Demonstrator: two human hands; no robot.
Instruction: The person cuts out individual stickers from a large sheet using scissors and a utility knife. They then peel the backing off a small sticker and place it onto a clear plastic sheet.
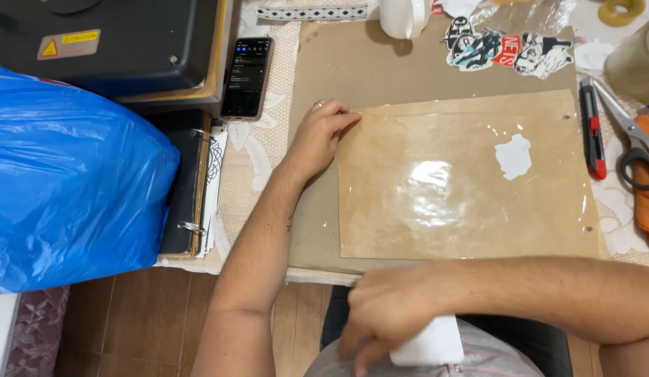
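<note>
A glossy tan sheet [464, 181] with a small white patch [513, 156] lies on a brown board [338, 70]. My left hand [321, 136] rests flat on the board, its fingertips touching the sheet's upper left corner. My right hand [391, 307] is below the table's edge, over my lap, fingers closed on a white rectangular piece [433, 343], partly hidden under the hand.
A phone [246, 77] lies left of the board, beside a black machine [108, 42]. A blue plastic bag [66, 181] and a ring binder [192, 188] fill the left. Stickers [506, 49], a white cup [403, 17], a red cutter [592, 129], scissors [635, 139] and tape [621, 10] sit at the back and right.
</note>
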